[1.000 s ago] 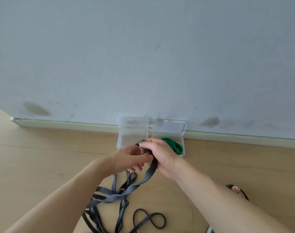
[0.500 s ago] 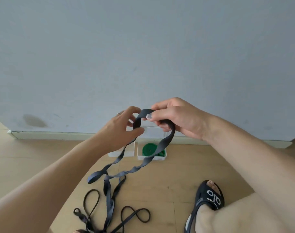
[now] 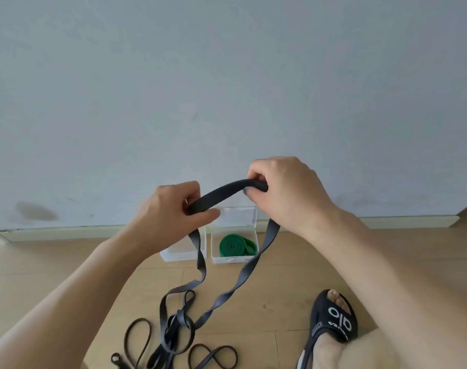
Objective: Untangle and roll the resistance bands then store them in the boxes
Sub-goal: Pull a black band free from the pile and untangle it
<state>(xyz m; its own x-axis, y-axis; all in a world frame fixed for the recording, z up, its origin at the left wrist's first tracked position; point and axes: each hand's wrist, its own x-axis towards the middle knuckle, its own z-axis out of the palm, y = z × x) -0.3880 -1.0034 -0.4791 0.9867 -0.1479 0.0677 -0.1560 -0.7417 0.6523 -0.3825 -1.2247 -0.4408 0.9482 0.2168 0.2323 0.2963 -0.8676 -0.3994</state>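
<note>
- Between my two hands, a grey resistance band (image 3: 227, 191) arches in the air in front of the wall (image 3: 227, 89).
- My left hand (image 3: 171, 211) grips one end of that arch, fingers (image 3: 192, 190) curled over it and the thumb pressed under.
- My right hand (image 3: 288, 193) grips the other end, slightly higher, fingers curled round the band so the tips tuck beneath it.
- Below each hand a strand of the grey band hangs twisted toward the floor (image 3: 54, 275); the two strands meet in a knotted tangle (image 3: 180, 322) down near my left forearm.
- Just under and beyond my hands, two clear plastic boxes sit side by side against the skirting board (image 3: 67, 233), lids up.
- The box below my right hand (image 3: 233, 259) holds a rolled green band (image 3: 236, 245).
- The box below my left hand (image 3: 183, 255) is partly hidden by my hand and the hanging strand; I cannot tell what is in it.
- Beside the tangle, thin dark bands lie looped on the floor: one (image 3: 136, 339) to its left, one (image 3: 213, 356) to its right in a figure of eight.
- Under my right forearm, my foot in a black slide sandal (image 3: 330, 318) with white lettering rests on the floor.
</note>
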